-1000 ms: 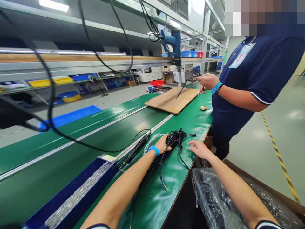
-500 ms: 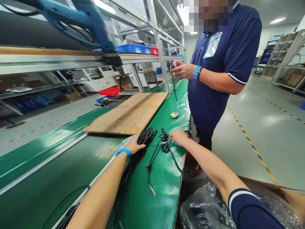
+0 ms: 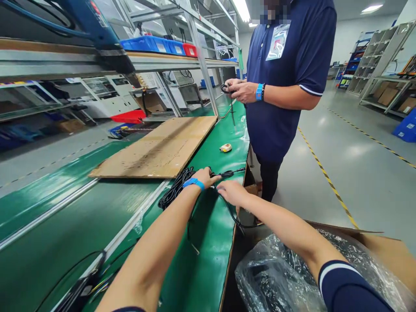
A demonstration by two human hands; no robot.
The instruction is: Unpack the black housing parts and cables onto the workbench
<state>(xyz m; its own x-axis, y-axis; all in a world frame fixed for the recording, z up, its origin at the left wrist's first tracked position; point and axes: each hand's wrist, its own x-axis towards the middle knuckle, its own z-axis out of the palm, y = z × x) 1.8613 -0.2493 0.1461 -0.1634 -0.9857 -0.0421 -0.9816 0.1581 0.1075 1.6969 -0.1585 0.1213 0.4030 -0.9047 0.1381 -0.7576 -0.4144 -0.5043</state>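
A bundle of black cables (image 3: 175, 188) lies on the green conveyor belt (image 3: 208, 234) near its right edge. My left hand (image 3: 205, 175), with a blue wrist strap, rests on the bundle and pinches a cable that runs right to a plug end (image 3: 229, 173). My right hand (image 3: 230, 192) sits just beside it, fingers curled over the same cable, which hangs off the belt edge. A loose cable end (image 3: 194, 247) trails toward me on the belt.
A co-worker in a navy shirt (image 3: 286, 82) stands at the belt's right side, holding a coiled black cable (image 3: 225, 89). A cardboard sheet (image 3: 159, 147) and a small tape roll (image 3: 225, 147) lie ahead. A plastic-lined carton (image 3: 292, 273) sits at lower right. A blue power tool (image 3: 94, 26) hangs upper left.
My view has swung right and forward. My hands have come together on one cable. The co-worker has raised and coiled a cable in both hands.
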